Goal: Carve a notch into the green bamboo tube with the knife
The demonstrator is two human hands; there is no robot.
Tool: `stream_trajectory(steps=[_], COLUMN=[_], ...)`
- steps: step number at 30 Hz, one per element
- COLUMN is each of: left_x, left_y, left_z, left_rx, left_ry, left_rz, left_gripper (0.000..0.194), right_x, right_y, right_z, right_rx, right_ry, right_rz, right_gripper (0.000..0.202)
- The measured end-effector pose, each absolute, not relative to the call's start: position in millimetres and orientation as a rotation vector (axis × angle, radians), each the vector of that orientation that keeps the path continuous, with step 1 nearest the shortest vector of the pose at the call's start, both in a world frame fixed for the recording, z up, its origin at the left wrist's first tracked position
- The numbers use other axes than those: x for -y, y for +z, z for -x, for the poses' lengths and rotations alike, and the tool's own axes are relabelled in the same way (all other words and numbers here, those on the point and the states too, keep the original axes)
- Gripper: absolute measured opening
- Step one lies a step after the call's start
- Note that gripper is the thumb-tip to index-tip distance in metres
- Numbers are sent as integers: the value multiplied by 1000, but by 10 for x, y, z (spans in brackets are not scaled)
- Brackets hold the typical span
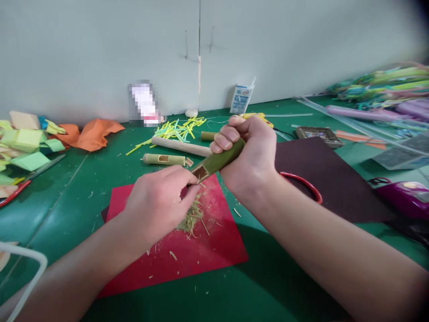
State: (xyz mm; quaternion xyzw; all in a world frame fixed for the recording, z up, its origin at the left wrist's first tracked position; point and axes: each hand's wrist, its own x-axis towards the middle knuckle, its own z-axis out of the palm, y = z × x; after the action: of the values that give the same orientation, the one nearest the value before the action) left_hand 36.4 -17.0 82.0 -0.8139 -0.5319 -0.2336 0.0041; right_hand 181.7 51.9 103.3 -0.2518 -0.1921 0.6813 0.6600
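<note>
A green bamboo tube with a rectangular notch slants over the red sheet. My right hand is wrapped round its upper part. At the tube's lower end, near the notch, my left hand pinches with thumb and forefinger; whether it grips the tube's edge or a small piece is hidden. Below lies a heap of bamboo shavings, with chips scattered over the sheet. Behind my left hand a second notched bamboo piece lies beside a pale wooden rod.
Yellow strips, a drink carton and a blurred phone are at the back. Folded papers and orange cloth lie left. A dark sheet, red-handled tool and purple object are right.
</note>
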Motion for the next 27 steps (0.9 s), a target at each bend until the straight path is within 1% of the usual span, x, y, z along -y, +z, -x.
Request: stream_trajectory(steps=[9,15,18,22,27], left_x=[164,169,176,167,110], left_y=[824,815,791,760,914], left_z=[-397,-375,-379,-427,-271], left_rx=[1683,1652,1634,1595,1569], left_ry=[-906,-1008,-1008,-962,-970], left_rz=[2602,2634,2608,2595,2652], left_gripper=[6,10,12,13,12], right_x=[-514,-519,-518,-526,-640], right_y=[1011,1001,1018,1028,946], right_z=[-1825,-1830,-1833,-1835,-1857], right_rx=[413,449,452,399,227], right_ry=[1556,1567,1561,1553,1607], right_rz=[556,550,560,578,666], right_gripper=[9,13,14,9,6])
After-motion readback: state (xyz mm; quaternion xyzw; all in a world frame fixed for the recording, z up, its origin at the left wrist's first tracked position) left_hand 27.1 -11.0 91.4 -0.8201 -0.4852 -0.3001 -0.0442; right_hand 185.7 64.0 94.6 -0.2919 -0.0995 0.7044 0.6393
